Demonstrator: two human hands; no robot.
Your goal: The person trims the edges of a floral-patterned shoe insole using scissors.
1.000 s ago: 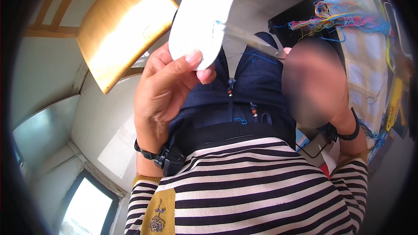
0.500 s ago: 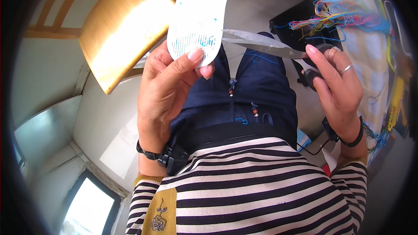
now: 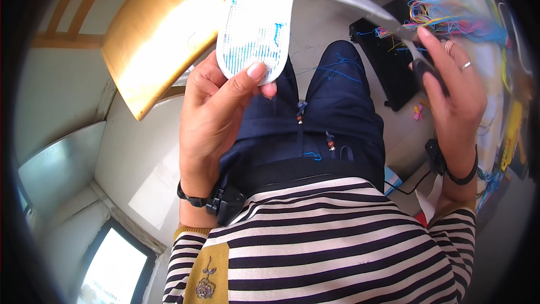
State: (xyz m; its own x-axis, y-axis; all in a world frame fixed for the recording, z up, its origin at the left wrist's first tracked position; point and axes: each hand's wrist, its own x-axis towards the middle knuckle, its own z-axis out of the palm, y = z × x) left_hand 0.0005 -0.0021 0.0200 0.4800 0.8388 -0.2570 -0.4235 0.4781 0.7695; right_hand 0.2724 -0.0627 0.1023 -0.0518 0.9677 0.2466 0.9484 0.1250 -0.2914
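Between the thumb and fingers of my left hand is the rounded end of a white insole, held up above my lap. Blue stitches run in rows across its lower part, with a loose bit of blue thread near its right edge. My right hand grips a pair of scissors by the dark handles, the index finger lying along the pivot. The scissors are slightly blurred, and their blades point up and left, apart from the insole. Loose blue threads lie on my dark trousers.
A wooden chair stands at the left. On the right, bundles of coloured thread lie on a pale cloth-covered surface. A black flat object is on the floor below it. A lit screen is at lower left.
My right hand has moved right, drawing the scissors away from the insole's edge and turning their tips upward. The insole has tilted slightly in my left hand, showing its blue stitches more clearly.
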